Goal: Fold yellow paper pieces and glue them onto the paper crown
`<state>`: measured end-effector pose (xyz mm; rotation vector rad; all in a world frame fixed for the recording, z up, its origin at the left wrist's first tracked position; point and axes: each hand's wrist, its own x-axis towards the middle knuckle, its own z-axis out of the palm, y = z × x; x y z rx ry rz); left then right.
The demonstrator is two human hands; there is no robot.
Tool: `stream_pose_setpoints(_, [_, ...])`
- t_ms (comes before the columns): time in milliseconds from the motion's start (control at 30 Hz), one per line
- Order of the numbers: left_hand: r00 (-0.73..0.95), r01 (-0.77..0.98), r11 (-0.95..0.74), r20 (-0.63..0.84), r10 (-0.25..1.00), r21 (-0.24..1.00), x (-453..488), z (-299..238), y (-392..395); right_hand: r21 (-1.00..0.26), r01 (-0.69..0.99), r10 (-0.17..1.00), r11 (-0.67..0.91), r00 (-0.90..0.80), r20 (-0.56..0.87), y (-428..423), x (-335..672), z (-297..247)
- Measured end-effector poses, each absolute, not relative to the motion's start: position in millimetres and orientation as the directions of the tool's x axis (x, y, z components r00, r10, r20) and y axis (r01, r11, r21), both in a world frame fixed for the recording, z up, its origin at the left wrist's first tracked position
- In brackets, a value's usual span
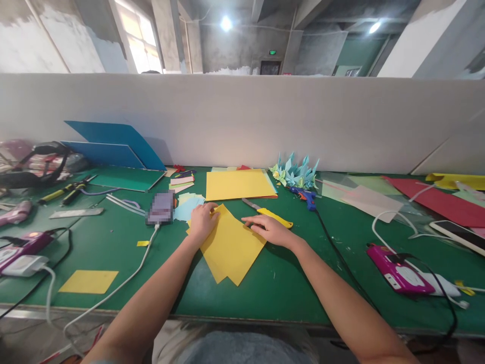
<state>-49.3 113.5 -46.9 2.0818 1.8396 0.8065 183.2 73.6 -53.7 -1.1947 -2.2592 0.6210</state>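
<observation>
A folded yellow paper sheet [231, 247] lies on the green table [288, 283] in front of me. My left hand [203, 221] rests on its upper left corner with fingers curled, pinching the paper's edge. My right hand [267, 228] lies flat on the sheet's upper right edge, fingers stretched out. A yellow-handled utility knife [270, 214] lies just behind my right hand.
A stack of yellow sheets [237, 184] lies behind, next to blue paper flowers [295, 174] and a blue glue gun [307, 198]. Pink devices [397, 270] with cables sit right and left. A phone [160, 207], tools and coloured sheets are scattered about. A white partition [242, 119] backs the table.
</observation>
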Motion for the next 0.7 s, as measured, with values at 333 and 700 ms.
stream_pose_setpoints(333, [-0.183, 0.356, -0.042, 0.114, 0.977, 0.934, -64, -43, 122, -0.767, 0.533, 0.933, 0.359, -0.188, 0.306, 85, 192, -64])
stream_pose_setpoints(700, [-0.209, 0.007, 0.061, -0.058, 0.976, 0.998, -55, -50, 120, -0.890, 0.353, 0.944, 0.287, 0.055, 0.326, 97, 190, -73])
